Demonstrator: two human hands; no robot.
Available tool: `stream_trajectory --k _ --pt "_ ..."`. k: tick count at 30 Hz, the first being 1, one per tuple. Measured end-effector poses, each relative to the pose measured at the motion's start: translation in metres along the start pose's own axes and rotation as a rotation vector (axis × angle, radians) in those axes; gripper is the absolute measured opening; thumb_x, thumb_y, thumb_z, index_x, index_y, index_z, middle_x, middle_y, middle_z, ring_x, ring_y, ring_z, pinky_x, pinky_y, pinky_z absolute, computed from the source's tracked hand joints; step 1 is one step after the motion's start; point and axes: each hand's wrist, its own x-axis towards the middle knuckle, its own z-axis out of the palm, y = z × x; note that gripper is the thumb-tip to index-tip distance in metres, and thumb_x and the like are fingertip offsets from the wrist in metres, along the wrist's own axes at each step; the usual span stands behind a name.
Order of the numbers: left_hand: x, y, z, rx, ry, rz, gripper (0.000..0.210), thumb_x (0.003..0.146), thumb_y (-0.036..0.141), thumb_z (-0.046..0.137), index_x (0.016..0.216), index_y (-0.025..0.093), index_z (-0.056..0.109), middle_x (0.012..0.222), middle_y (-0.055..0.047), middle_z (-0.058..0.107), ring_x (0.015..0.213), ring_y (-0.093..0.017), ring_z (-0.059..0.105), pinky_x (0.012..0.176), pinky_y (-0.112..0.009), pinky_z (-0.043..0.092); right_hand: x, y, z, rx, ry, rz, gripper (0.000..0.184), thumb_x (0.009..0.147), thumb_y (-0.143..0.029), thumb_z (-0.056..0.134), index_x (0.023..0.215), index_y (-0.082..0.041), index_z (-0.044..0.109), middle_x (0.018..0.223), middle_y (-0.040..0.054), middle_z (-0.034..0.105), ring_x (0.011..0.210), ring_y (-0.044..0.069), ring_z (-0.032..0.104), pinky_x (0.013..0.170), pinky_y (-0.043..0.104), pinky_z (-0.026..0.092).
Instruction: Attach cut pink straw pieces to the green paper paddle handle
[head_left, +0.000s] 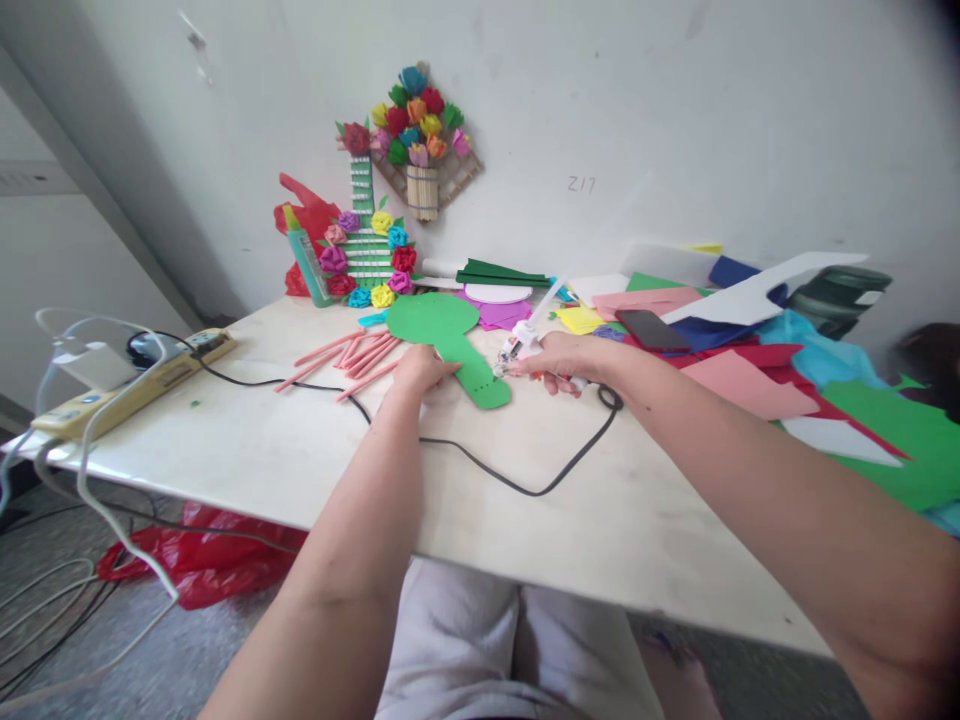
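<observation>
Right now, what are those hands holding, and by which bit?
The right hand grips the white glue gun, seemingly by its handle. The left hand touches the green cutout at its narrow part; whether it grips, I can't tell.

matt green paper cutout, white plastic glue gun, matt pink sticks, smooth, faintly glossy tabletop, shiny crinkled red plastic bag, glossy dark phone, matt cloth trousers

light: soft, even | shadows: faint | top-right corner: dark | right edge: blurred, stretched
</observation>
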Motion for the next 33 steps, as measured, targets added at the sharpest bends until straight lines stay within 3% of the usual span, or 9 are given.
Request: stream_trajectory --k 16,33 --pt "0.006 -0.003 0.004 0.002 0.013 -0.007 0.039 0.062 0.055 0.061 0.057 0.017 0.058 0.060 -0.006 0.064 0.049 -0.014 0.054 0.047 -0.024 0.036 0.005 0.003 0.000 -0.024 -0.011 -0.009 0.038 0.073 -0.051 0.059 0.077 -0.014 0.051 0.049 0.0006 0.055 0.033 0.007 0.043 0.033 0.020 0.033" --pt "0.002 -0.001 0.002 -0.001 0.006 -0.010 0.037 0.062 0.054 0.061 0.058 0.017 0.058 0.062 -0.007 0.065 0.053 -0.015 0.057 0.047 -0.024 0.037 0.003 -0.017 -0.001 -0.166 -0.050 0.053 0.033 0.076 -0.047 0.057 0.071 -0.015 0.050 0.045 0.0000 0.051 0.032 0.007 0.040 0.034 0.022 0.035"
